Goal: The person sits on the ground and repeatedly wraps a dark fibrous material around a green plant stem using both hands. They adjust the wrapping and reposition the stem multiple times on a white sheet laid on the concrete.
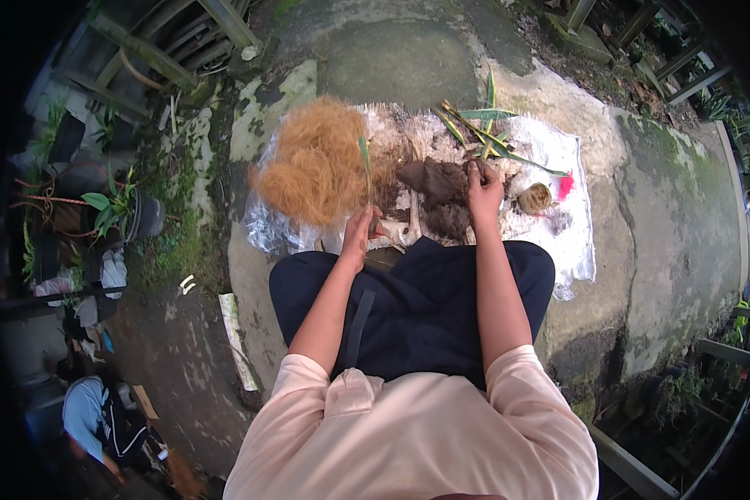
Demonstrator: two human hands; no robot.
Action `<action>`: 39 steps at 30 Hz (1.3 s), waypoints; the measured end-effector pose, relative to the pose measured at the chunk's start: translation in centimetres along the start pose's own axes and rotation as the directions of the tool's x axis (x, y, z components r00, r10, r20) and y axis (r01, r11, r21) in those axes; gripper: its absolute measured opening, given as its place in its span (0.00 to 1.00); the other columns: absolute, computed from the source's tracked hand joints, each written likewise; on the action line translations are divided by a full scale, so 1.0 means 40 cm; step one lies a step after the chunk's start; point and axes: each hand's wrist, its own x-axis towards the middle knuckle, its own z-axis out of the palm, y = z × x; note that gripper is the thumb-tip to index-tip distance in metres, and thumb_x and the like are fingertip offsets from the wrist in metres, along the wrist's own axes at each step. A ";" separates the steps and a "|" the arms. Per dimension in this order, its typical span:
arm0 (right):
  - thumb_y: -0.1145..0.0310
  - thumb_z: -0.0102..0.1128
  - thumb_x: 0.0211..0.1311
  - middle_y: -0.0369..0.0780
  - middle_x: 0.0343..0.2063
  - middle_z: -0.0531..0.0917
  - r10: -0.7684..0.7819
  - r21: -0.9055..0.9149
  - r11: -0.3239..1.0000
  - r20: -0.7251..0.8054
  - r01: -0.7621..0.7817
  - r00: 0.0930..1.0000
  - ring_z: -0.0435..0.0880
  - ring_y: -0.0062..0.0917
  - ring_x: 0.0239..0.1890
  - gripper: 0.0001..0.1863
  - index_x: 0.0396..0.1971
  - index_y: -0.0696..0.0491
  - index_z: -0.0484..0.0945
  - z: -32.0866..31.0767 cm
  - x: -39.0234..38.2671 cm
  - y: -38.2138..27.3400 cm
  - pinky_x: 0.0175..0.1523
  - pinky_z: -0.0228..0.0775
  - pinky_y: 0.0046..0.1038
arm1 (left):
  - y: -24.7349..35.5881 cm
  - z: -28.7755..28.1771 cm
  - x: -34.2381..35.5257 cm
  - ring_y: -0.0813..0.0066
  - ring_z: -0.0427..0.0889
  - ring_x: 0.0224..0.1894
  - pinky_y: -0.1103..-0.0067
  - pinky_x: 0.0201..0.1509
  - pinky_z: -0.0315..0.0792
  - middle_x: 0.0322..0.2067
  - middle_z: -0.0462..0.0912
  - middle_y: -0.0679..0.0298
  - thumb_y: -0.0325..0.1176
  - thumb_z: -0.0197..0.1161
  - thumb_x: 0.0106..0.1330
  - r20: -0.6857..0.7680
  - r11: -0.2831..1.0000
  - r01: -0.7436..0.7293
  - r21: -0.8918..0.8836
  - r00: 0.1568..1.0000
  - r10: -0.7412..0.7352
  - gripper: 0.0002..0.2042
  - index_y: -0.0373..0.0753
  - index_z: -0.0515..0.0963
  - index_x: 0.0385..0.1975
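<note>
My left hand (361,234) is closed round the lower end of a snake plant leaf (365,158), which stands upright from the fingers. At the right edge of a dark brown, soil-like clump (438,181), my right hand (484,193) is closed, with its fingertips pinching that edge. Another dark clump (448,220) lies just below, nearer my lap. Beyond my right hand, several yellow-edged snake plant leaves (492,137) lie crossed on a white sack (550,137). A large heap of orange-brown fibre (312,162) rests to the left of my left hand.
Right of my right hand are a small round container (534,197) and a bright pink item (566,186). Clear plastic (267,229) lies under the fibre's left side. Potted plants (125,208) stand at far left. Another person (87,417) is at lower left.
</note>
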 end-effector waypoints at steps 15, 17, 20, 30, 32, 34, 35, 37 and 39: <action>0.64 0.61 0.67 0.38 0.33 0.83 -0.139 0.303 0.946 0.067 0.113 0.988 0.79 0.20 0.33 0.15 0.48 0.57 0.82 -0.118 0.095 -0.414 0.40 0.71 0.25 | -0.028 -0.007 0.020 0.79 0.78 0.30 0.80 0.39 0.67 0.23 0.75 0.70 0.56 0.47 0.74 -0.005 1.000 -0.030 0.006 1.000 0.030 0.22 0.41 0.75 0.40; 0.57 0.61 0.68 0.34 0.32 0.81 0.103 0.500 0.848 0.176 -0.179 0.979 0.76 0.17 0.29 0.21 0.51 0.58 0.79 -0.108 0.079 -0.330 0.36 0.68 0.21 | -0.026 -0.004 0.022 0.78 0.79 0.30 0.79 0.39 0.67 0.23 0.76 0.70 0.58 0.46 0.74 0.018 1.000 -0.022 0.007 1.000 0.022 0.24 0.41 0.75 0.40; 0.49 0.63 0.64 0.33 0.29 0.79 0.442 0.549 0.658 0.272 -0.515 0.855 0.75 0.17 0.27 0.24 0.47 0.55 0.78 -0.082 -0.008 -0.193 0.29 0.65 0.19 | -0.009 0.006 0.018 0.76 0.79 0.30 0.78 0.40 0.67 0.23 0.77 0.69 0.61 0.45 0.73 0.013 1.000 0.013 0.026 1.000 -0.013 0.26 0.41 0.75 0.41; 0.58 0.53 0.73 0.31 0.27 0.75 0.415 0.613 0.560 0.374 -0.557 0.829 0.68 0.13 0.21 0.16 0.50 0.53 0.76 -0.077 -0.049 -0.159 0.23 0.61 0.15 | 0.007 0.016 -0.010 0.75 0.81 0.30 0.79 0.40 0.68 0.23 0.78 0.68 0.61 0.46 0.72 -0.004 0.998 -0.060 -0.018 0.998 0.060 0.26 0.40 0.75 0.40; 0.56 0.53 0.73 0.30 0.27 0.74 0.433 0.597 0.575 0.357 -0.559 0.828 0.68 0.12 0.21 0.17 0.52 0.52 0.76 -0.072 -0.056 -0.159 0.22 0.60 0.14 | 0.002 0.006 0.004 0.75 0.81 0.31 0.78 0.40 0.69 0.23 0.77 0.68 0.61 0.45 0.73 0.011 1.000 -0.015 -0.005 1.000 0.015 0.26 0.40 0.75 0.40; 0.54 0.53 0.73 0.29 0.27 0.74 0.418 0.593 0.618 0.307 -0.515 0.855 0.68 0.10 0.21 0.20 0.54 0.52 0.76 -0.065 -0.069 -0.171 0.21 0.60 0.14 | -0.003 0.000 0.007 0.75 0.81 0.31 0.78 0.40 0.69 0.23 0.77 0.68 0.60 0.45 0.73 0.032 1.000 0.009 0.000 0.999 -0.009 0.26 0.41 0.75 0.40; 0.53 0.52 0.73 0.30 0.30 0.76 0.394 0.596 0.614 0.336 -0.517 0.856 0.69 0.10 0.22 0.20 0.54 0.51 0.76 -0.063 -0.072 -0.157 0.24 0.62 0.14 | -0.006 -0.003 0.008 0.75 0.81 0.31 0.78 0.40 0.69 0.23 0.77 0.68 0.60 0.45 0.73 0.045 1.000 0.005 -0.001 0.999 -0.005 0.26 0.41 0.75 0.40; 0.55 0.50 0.74 0.32 0.32 0.77 0.443 0.572 0.580 0.375 -0.579 0.814 0.70 0.11 0.23 0.19 0.56 0.50 0.74 -0.057 -0.074 -0.183 0.25 0.63 0.14 | -0.001 -0.004 0.008 0.75 0.81 0.31 0.79 0.40 0.69 0.23 0.77 0.69 0.60 0.44 0.73 0.038 1.000 0.015 -0.013 0.999 -0.015 0.26 0.41 0.75 0.40; 0.58 0.49 0.74 0.33 0.34 0.77 0.454 0.526 0.572 0.435 -0.629 0.777 0.71 0.12 0.25 0.19 0.60 0.49 0.70 -0.055 -0.074 -0.187 0.27 0.65 0.15 | 0.005 0.001 0.004 0.75 0.81 0.31 0.79 0.40 0.69 0.24 0.77 0.69 0.61 0.44 0.73 0.003 0.998 0.050 -0.034 0.999 -0.050 0.26 0.41 0.75 0.41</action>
